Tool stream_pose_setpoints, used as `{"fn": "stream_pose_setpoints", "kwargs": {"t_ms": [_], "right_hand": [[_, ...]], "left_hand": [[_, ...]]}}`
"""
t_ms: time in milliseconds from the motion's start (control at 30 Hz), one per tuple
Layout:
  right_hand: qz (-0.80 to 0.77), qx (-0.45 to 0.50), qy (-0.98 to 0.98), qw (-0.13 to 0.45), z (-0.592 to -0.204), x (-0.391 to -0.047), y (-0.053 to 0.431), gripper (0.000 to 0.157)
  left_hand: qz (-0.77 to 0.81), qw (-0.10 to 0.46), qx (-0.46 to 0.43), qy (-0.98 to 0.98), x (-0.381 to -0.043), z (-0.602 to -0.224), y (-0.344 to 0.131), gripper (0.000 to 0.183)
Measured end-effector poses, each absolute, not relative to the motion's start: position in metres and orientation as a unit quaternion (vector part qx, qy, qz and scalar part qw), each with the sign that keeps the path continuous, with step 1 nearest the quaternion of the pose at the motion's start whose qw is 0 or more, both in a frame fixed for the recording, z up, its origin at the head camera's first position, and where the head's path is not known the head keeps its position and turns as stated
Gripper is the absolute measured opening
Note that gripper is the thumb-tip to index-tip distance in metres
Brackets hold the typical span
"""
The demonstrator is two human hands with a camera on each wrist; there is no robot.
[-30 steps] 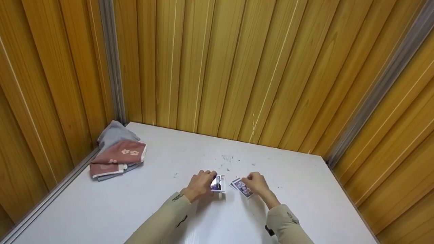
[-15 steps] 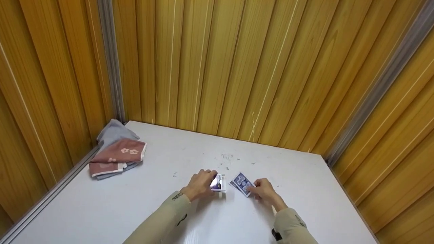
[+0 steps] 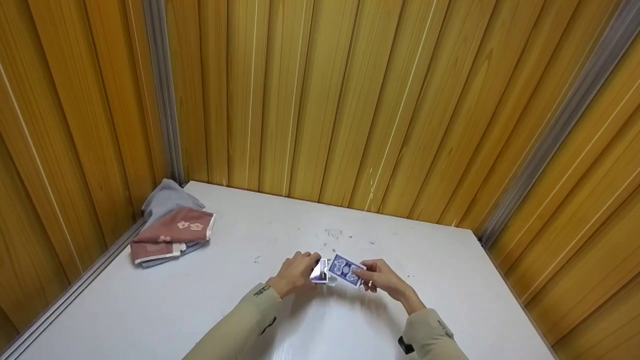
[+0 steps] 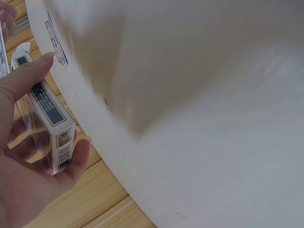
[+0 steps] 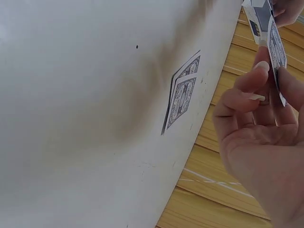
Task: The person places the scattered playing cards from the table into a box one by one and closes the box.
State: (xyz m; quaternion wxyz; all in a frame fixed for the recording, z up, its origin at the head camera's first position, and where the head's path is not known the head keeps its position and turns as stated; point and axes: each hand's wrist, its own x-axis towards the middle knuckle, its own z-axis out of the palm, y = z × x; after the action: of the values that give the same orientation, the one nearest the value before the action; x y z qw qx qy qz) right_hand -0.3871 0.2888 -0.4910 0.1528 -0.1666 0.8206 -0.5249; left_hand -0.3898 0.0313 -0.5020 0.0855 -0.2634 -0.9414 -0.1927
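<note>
My left hand (image 3: 295, 272) grips a small playing card box (image 4: 50, 111) by its sides, thumb on one edge and fingers round the other. The box's flap end faces right, towards my right hand (image 3: 384, 279). Between thumb and fingers, my right hand pinches a blue-backed playing card (image 3: 344, 269), held raised and tilted at the box's flap end. Whether it is a single card, I cannot tell. Below, a few overlapping playing cards (image 5: 183, 99) lie back up on the table, mostly hidden in the head view.
The white table (image 3: 240, 310) has small dark marks on its surface. A folded grey and dusty-red cloth (image 3: 175, 225) with pale flowers lies at the far left corner. Wood-patterned panels (image 3: 310, 100) rise along the back and sides.
My right hand has lifted a playing card off the loose cards on the table and brought it left to the box's flap end. My left hand stays put with the box.
</note>
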Motion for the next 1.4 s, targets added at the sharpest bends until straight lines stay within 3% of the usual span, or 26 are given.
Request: {"fn": "stream_pose_setpoints", "kwargs": {"t_ms": [267, 733, 1000, 1400], "right_hand": [[-0.490, -0.174, 0.842, 0.141, -0.486, -0.382, 0.280, 0.024], [-0.493, -0.209, 0.830, 0.155, -0.477, -0.388, 0.265, 0.030], [-0.492, -0.146, 0.850, 0.123, -0.476, -0.387, 0.256, 0.028], [-0.488, -0.138, 0.856, 0.096, -0.472, -0.382, 0.245, 0.021]], "left_hand": [[-0.197, 0.086, -0.267, -0.939, -0.390, -0.501, 0.032, 0.057], [-0.170, 0.091, -0.302, -0.934, -0.387, -0.497, 0.037, 0.065], [-0.168, 0.100, -0.293, -0.936, -0.387, -0.495, 0.039, 0.064], [-0.185, 0.095, -0.277, -0.938, -0.390, -0.499, 0.036, 0.064]]}}
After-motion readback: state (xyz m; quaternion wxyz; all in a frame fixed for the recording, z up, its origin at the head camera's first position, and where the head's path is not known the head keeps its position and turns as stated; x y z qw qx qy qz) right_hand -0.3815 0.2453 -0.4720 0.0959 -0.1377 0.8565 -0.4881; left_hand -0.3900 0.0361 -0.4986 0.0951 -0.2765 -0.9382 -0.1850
